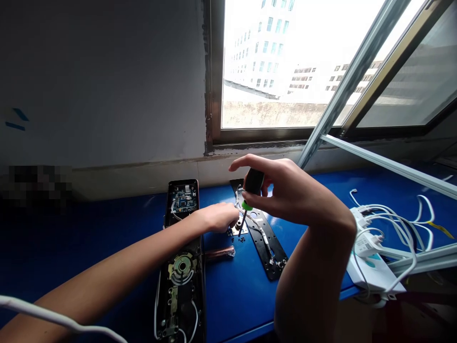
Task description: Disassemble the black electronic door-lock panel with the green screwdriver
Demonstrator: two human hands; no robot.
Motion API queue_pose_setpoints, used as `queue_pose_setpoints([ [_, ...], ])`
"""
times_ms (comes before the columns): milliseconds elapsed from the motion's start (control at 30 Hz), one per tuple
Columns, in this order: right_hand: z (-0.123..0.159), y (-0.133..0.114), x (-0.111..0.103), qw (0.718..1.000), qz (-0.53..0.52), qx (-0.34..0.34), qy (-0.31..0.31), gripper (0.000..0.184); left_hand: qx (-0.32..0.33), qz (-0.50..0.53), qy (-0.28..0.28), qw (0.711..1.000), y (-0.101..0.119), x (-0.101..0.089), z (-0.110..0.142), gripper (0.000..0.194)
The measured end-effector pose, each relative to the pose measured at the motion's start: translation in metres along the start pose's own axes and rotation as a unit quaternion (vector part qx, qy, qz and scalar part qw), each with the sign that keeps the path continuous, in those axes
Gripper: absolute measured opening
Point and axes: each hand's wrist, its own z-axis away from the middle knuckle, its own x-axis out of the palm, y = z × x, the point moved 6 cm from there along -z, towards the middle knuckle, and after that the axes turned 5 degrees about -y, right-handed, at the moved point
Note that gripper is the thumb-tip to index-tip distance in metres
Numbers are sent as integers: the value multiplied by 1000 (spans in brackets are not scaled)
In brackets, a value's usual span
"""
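Note:
My right hand (282, 190) is wrapped round a screwdriver (247, 205) with a black and green handle, its index finger stretched past the handle's end. The shaft slants down to a small metal plate (244, 227) on the blue table. At that plate's left side, my left hand (223, 216) has its fingers curled down; what they grip is hidden. Several small dark screws (242, 239) lie just in front of the plate. Beside it runs a long black panel (266, 238) with holes and a white-wrapped cable (262, 231).
Under my left forearm stands an open black housing (183, 305) with a circuit board (183, 201). A copper-coloured cylinder (219, 253) lies next to it. A power strip (371, 274) with tangled white cables is at the right, near a metal frame (389, 164).

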Motion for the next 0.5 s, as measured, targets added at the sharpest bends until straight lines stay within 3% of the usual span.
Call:
queue_pose_setpoints([
  [300,-2,0,3,1000,-9,16,-18,48,-15,-9,-4,1000,-2,0,7,30],
  [500,-2,-3,5,999,-11,16,-30,49,-6,14,2,1000,-2,1,8,28],
])
